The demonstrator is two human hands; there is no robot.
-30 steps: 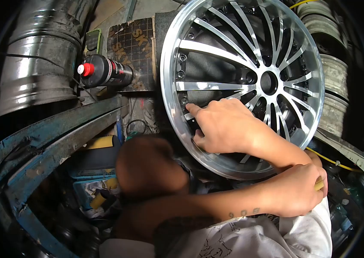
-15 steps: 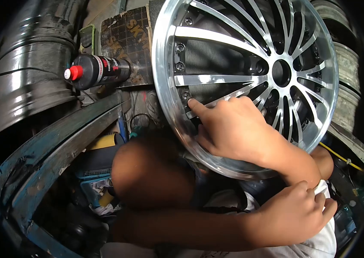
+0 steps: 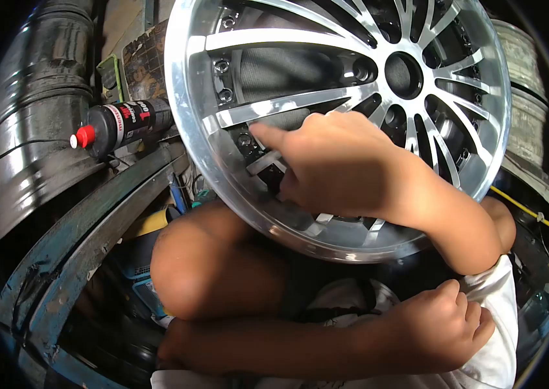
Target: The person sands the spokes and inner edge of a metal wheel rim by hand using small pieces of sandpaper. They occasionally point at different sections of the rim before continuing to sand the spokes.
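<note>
Right hand (image 3: 346, 165) over wheel (image 3: 326, 97), index finger (image 3: 266, 136) beside bolt (image 3: 244, 140), grip impossible to tell; left hand (image 3: 443, 327) curled closed, near right. Light, steady fingertip touch best here!

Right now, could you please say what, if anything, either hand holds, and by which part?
I cannot tell: the right hand, over the wheel, and the curled left hand hide their palms.

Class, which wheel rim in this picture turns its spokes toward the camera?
The polished rim under the right hand; the left-side rims and right-side rims show only their barrels.
</note>
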